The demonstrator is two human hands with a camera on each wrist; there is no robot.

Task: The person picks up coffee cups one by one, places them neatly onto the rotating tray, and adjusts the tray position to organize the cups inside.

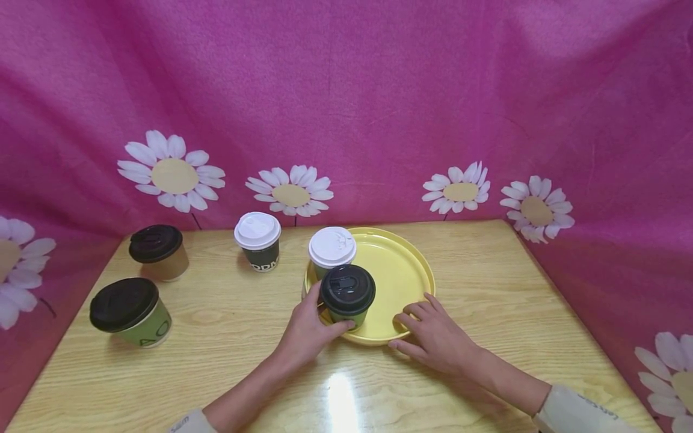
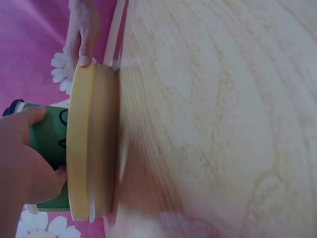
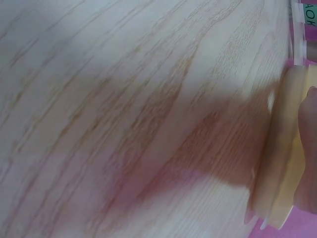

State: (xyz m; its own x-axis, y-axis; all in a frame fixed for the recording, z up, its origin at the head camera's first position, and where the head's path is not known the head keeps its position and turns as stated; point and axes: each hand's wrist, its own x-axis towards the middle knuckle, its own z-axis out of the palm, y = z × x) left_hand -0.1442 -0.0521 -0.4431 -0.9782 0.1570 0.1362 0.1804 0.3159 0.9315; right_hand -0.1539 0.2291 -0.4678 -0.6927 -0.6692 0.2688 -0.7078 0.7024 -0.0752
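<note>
A round yellow tray [image 1: 400,276] lies on the table; the left wrist view shows its side wall [image 2: 79,148]. My left hand [image 1: 305,331] grips a green cup with a black lid [image 1: 348,290] at the tray's near left, thumb in front and fingers around its left side. Behind that cup, a white-lidded cup [image 1: 332,246] stands on the tray, partly hidden. My right hand [image 1: 438,337] holds the tray's near right rim, fingers over the edge and thumb outside. In the right wrist view, part of this hand [image 3: 308,153] shows against the yellow rim.
Left of the tray stands a white-lidded dark cup [image 1: 260,240]. Farther left are a brown cup with a black lid [image 1: 168,261] and, nearer, a green cup with a black lid [image 1: 146,325]. A pink cloth with daisies [image 1: 373,108] hangs behind and beside the wooden table [image 1: 227,337].
</note>
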